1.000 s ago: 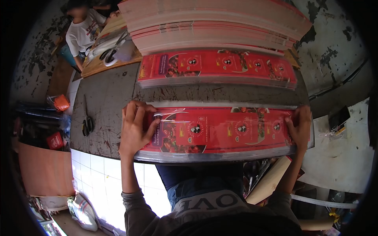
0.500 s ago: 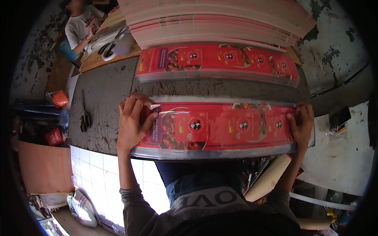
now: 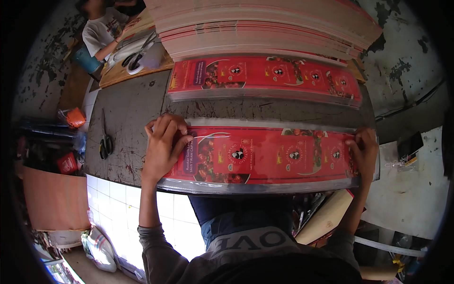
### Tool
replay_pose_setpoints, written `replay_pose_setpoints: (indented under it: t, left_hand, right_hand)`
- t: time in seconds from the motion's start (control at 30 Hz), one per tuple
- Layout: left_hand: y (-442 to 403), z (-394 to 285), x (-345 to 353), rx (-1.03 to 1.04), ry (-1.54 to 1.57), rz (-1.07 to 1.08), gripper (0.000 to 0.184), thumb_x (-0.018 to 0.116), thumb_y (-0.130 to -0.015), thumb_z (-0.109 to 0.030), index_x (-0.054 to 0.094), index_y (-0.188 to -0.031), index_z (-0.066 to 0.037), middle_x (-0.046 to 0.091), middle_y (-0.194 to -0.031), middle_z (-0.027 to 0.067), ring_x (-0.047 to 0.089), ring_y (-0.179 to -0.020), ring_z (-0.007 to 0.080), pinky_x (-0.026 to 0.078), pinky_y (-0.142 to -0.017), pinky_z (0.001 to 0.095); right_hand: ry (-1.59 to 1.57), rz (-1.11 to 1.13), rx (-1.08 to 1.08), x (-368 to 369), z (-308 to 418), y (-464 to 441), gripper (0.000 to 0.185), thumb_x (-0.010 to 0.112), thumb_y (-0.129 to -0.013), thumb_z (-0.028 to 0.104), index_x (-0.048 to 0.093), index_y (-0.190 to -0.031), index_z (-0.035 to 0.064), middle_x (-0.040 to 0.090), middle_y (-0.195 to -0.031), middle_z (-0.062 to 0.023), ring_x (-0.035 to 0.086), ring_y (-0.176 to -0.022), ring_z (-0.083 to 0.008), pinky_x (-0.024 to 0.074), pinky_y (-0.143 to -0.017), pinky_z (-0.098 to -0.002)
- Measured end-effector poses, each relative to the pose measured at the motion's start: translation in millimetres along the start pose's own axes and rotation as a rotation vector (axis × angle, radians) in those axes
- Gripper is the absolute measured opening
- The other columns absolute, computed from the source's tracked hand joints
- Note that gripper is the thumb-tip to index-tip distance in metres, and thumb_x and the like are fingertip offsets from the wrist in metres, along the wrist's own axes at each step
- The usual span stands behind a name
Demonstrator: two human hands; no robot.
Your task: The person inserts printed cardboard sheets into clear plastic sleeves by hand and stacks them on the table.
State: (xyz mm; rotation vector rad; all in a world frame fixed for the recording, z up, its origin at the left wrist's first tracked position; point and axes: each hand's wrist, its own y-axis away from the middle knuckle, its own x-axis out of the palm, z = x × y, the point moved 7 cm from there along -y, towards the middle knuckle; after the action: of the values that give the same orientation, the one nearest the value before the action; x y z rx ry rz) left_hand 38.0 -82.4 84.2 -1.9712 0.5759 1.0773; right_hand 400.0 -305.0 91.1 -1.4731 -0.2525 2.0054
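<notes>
A long red printed strip [image 3: 269, 156] in clear plastic lies along the near edge of the dark, scratched table. Food pictures and round logos show through the shiny film. At its left end my left hand [image 3: 164, 144] is closed, with thumb and forefinger pinching the upper corner area. My right hand [image 3: 365, 154] curls over the right end, thumb on the print, gripping the edge; some of its fingers are hidden. Clear plastic margins stick out along the strip's long sides.
Behind lies a stack of similar red strips [image 3: 265, 78], with tall piles of card [image 3: 265, 38] beyond. Black-handled scissors [image 3: 105, 142] lie at left on the table. Another pair and a tape roll [image 3: 134, 65] rest on a wooden board. A person [image 3: 99, 31] sits at far left.
My left thumb and fingertips have shifted slightly along the strip's upper left corner, and the film's glint there has changed. My right hand stays at the right end. The view has moved slightly.
</notes>
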Motion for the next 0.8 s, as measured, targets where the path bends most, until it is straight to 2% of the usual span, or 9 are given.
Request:
replay_pose_setpoints:
  t: [0.27,0.4,0.47,0.5,0.57,0.67,0.8]
  left_hand:
    - [-2.2,-3.9,-4.1,0.029,-0.005,-0.054,0.017,0.069,-0.073,-0.015,0.055,-0.079,-0.007,0.055,-0.082,0.003,0.052,-0.084,0.0202,0.031,-0.085,0.0355]
    - [-3.8,-5.4,-4.7,0.049,0.01,-0.054,0.017,0.069,-0.072,-0.013,0.055,-0.079,-0.006,0.055,-0.081,0.0042,0.053,-0.082,0.0217,0.034,-0.082,0.0343]
    - [-4.2,-4.5,-4.1,0.044,-0.009,-0.026,0.017,0.068,-0.072,-0.01,0.054,-0.08,-0.004,0.056,-0.081,0.0059,0.055,-0.078,0.0241,0.037,-0.077,0.0335]
    - [-3.6,-2.8,-1.8,0.048,-0.003,-0.014,0.017,0.068,-0.072,-0.01,0.054,-0.08,-0.004,0.056,-0.081,0.0059,0.055,-0.078,0.0241,0.037,-0.077,0.0335]
    - [-2.1,5.6,3.7,-0.035,0.094,0.009,0.016,0.066,-0.075,-0.005,0.052,-0.08,-0.001,0.056,-0.082,0.0086,0.056,-0.078,0.0242,0.044,-0.07,0.0319]
    - [-2.6,3.1,1.8,-0.041,0.156,-0.049,0.016,0.067,-0.073,-0.005,0.054,-0.08,-0.001,0.056,-0.08,0.0096,0.056,-0.072,0.0282,0.044,-0.065,0.0354]
    - [-2.6,2.6,-0.1,-0.033,0.136,-0.073,0.014,0.066,-0.073,-0.004,0.054,-0.08,-0.001,0.056,-0.08,0.0104,0.057,-0.072,0.0286,0.046,-0.064,0.0358]
  right_hand:
    - [0.004,0.025,0.004,2.4,-2.3,1.6,0.03,0.071,-0.068,0.013,0.045,-0.067,-0.0013,0.036,-0.065,-0.008,0.04,-0.061,-0.025,0.0327,-0.058,-0.0363]
    - [-0.011,0.054,0.027,3.5,-1.9,1.3,0.028,0.07,-0.07,0.011,0.045,-0.068,-0.0018,0.037,-0.067,-0.0086,0.04,-0.06,-0.0247,0.0326,-0.056,-0.0368]
    - [-0.091,0.123,0.113,7.7,-5.6,0.9,0.026,0.068,-0.073,0.012,0.046,-0.07,-0.0017,0.037,-0.068,-0.0098,0.042,-0.06,-0.0251,0.0332,-0.055,-0.0368]
    - [0.023,0.134,0.041,6.4,-3.5,-0.5,0.025,0.067,-0.074,0.013,0.047,-0.071,-0.0013,0.037,-0.07,-0.0112,0.044,-0.061,-0.0261,0.0342,-0.055,-0.0362]
    - [0.01,0.152,0.042,8.1,-7.9,-1.2,0.024,0.067,-0.075,0.013,0.048,-0.071,-0.0012,0.038,-0.07,-0.0115,0.045,-0.061,-0.0265,0.0345,-0.055,-0.0361]
    - [-0.002,0.157,0.017,9.0,-8.4,-1.7,0.023,0.066,-0.075,0.013,0.049,-0.072,-0.0011,0.039,-0.071,-0.0118,0.045,-0.061,-0.027,0.0349,-0.055,-0.0362]
    - [-0.015,0.146,0.012,8.9,-7.0,-3.5,0.022,0.066,-0.074,0.012,0.05,-0.071,-0.0012,0.04,-0.07,-0.0116,0.045,-0.061,-0.027,0.0353,-0.055,-0.0364]
